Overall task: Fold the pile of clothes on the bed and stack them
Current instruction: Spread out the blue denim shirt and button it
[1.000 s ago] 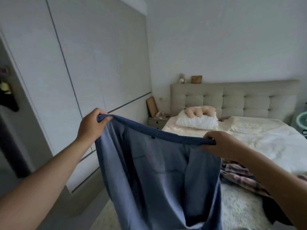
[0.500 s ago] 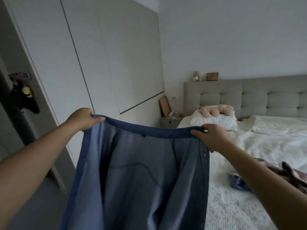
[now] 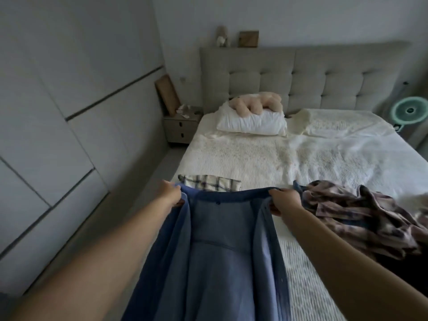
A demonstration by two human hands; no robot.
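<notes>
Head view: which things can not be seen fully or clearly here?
- Blue garment: its lower part is cut off by the bottom edge.
- Plaid cloth: its near side is hidden behind the garment.
- Clothes pile: cut off by the right edge.
- Shelf items: too small to identify.

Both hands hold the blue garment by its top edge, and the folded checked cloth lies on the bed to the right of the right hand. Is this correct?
Not quite. In the head view the folded checked cloth lies just beyond the left hand, not to the right of the right hand; the crumpled plaid pile lies there. Both hands do hold the blue garment by its top edge.
</notes>
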